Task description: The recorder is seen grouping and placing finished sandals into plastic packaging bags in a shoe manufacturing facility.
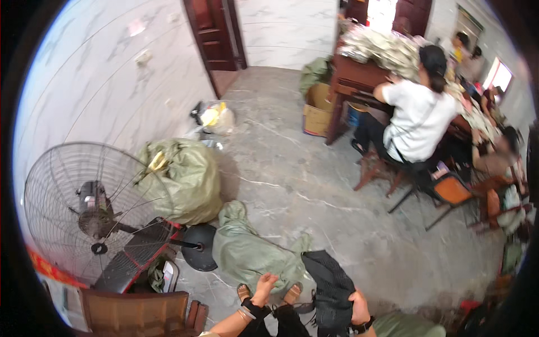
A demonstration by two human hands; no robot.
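Head view shows us a big grey stone floor (269, 146) with a wooden table (359, 78) at the far side, piled with pale cloth (384, 46). A big round fan (94, 208) stands on our left, and a person in a white shirt (418, 118) sits by the table, back to us. Near the fan is a fat green sack (191, 180), all puffed up. A flatter green sack (252, 255) lies on the floor in front of our feet, next to the fan's round black base (199, 255). A brown cardboard box (315, 118) stands by the table, well away from us. Down low, just to the right of the flatter sack, is a black mesh cloth (331, 289). Our right hand (359, 308) is gripping its right edge. Our left hand (265, 287) is over the near side of the flatter sack with its fingers curled a little; we can't tell if it is pinching anything. Smallest is the black band (364, 324) on our right wrist.
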